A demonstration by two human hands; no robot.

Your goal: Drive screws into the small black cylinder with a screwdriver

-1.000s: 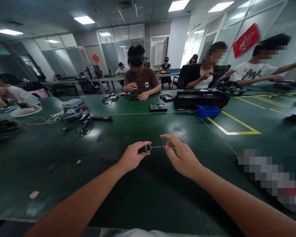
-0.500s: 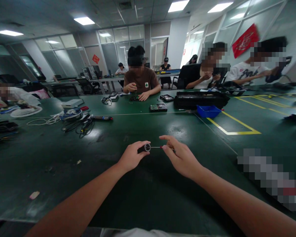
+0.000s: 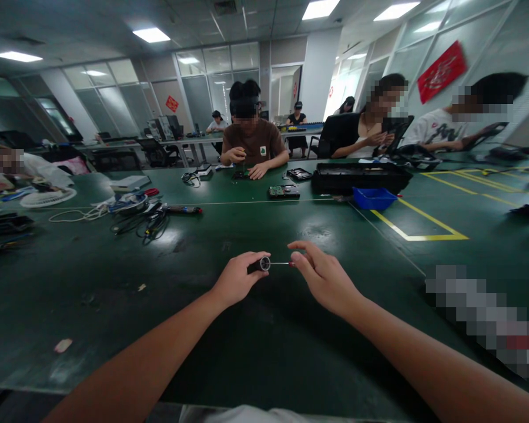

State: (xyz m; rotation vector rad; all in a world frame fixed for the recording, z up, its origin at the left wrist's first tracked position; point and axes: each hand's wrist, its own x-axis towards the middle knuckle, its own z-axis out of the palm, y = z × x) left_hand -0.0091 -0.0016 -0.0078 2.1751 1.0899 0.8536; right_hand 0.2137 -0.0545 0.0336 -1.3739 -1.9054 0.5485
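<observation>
My left hand [image 3: 234,281] is closed around a short black cylinder [image 3: 265,264] with a round, silver-rimmed end turned towards me. Thumb and fingers grip it from the left side. From the right, my right hand [image 3: 328,275] pinches the red end of a thin screwdriver [image 3: 280,264], its index finger stretched above. The metal shaft lies level and reaches the cylinder's right side. Whether its tip sits in a screw there is too small to tell. Both hands are above the green table [image 3: 229,341].
Tangled cables [image 3: 147,220] and a white fan-like cover [image 3: 48,198] lie to the left. Ahead are an opened hard drive [image 3: 284,191], a blue bin [image 3: 372,198] and a long black tray [image 3: 357,176]. A co-worker [image 3: 253,144] sits opposite; a blurred-out object [image 3: 480,317] lies at right.
Both hands keep their grip, with the screwdriver still against the cylinder. The view has shifted very slightly. At the far right, two co-workers have changed the pose of their heads and arms.
</observation>
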